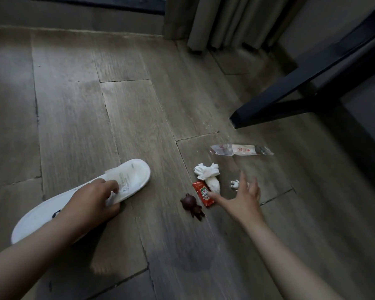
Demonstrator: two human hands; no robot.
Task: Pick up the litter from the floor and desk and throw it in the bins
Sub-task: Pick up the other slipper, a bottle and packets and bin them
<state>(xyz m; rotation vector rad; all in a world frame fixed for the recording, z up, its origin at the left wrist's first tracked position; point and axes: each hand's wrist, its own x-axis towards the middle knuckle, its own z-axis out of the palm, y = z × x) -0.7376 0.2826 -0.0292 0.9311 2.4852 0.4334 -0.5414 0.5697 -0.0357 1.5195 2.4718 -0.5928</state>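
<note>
On the wooden floor lies a small pile of litter: a crumpled white tissue (208,174), a red ketchup sachet (202,194) and a clear plastic wrapper (240,149) farther back. A brown bear figure (192,205) lies in front of the sachet, and a tiny white figure (235,183) lies to the right. My right hand (241,195) hovers over the pile with fingers spread, its thumb at the sachet's edge. My left hand (96,197) grips a white slipper (129,180) by its side edge.
A dark desk leg (290,100) slants down to the floor at the right, just behind the litter. Grey curtains (225,20) hang at the back. Bare floor planks stretch to the left and toward me.
</note>
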